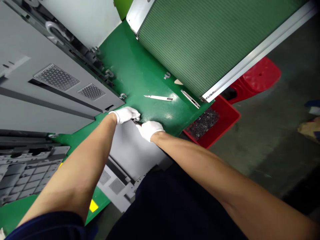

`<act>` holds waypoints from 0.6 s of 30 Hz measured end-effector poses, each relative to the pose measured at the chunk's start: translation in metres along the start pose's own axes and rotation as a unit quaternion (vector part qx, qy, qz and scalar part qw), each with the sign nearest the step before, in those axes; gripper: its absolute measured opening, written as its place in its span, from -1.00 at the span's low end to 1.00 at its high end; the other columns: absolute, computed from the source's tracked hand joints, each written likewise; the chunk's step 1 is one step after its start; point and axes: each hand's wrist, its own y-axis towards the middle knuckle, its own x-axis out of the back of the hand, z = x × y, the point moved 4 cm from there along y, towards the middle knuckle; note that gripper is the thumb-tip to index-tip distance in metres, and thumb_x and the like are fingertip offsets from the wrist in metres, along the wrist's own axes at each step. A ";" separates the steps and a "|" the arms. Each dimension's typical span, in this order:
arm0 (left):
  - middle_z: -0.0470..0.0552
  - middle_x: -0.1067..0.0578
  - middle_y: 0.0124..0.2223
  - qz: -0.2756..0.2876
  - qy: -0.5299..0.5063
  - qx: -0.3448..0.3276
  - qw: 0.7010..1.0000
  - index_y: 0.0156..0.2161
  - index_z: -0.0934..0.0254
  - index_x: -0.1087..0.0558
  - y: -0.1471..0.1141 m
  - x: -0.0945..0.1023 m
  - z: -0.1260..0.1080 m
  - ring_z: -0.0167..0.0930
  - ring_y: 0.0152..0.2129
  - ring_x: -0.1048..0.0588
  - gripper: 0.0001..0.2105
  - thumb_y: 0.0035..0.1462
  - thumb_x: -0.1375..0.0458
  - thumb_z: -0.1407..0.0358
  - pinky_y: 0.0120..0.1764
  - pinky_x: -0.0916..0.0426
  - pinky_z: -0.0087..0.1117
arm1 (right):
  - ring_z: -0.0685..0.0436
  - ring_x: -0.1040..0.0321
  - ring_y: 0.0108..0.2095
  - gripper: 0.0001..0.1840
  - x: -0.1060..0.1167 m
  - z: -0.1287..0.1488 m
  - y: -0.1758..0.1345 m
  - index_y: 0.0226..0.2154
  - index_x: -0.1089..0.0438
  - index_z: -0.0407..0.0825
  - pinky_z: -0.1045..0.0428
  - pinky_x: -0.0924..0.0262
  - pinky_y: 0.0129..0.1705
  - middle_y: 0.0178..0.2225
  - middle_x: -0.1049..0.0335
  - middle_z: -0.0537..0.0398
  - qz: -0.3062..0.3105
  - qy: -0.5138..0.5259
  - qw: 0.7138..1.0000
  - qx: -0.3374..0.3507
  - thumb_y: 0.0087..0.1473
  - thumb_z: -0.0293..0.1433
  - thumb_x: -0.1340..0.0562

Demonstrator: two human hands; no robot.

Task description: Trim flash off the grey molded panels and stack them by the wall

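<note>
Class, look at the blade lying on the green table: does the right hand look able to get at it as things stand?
Probably yes. The blade lies bare on the green table, just beyond the right hand, with nothing between them, though that hand is busy at the grey panel.

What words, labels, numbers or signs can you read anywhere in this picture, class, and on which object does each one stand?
No text can be read in this picture.
Yellow sticker on the green table: blank as far as it shows.
Grey panel under the gloved left hand and right hand: no print visible.
Red bin: no label visible.
</note>
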 end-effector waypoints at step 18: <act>0.13 -0.61 -0.28 0.009 0.046 -0.033 0.998 -0.35 0.33 -0.53 -0.005 0.002 -0.012 -0.30 -0.33 -0.51 -0.65 0.01 -0.19 0.02 -0.17 -0.35 -0.31 | -0.40 -0.49 -0.08 -0.17 -0.012 -0.015 -0.002 -0.08 -0.49 -0.11 -0.19 -0.31 -0.06 -0.13 -0.54 -0.30 -0.064 0.033 0.996 -0.049 0.20 0.21 0.12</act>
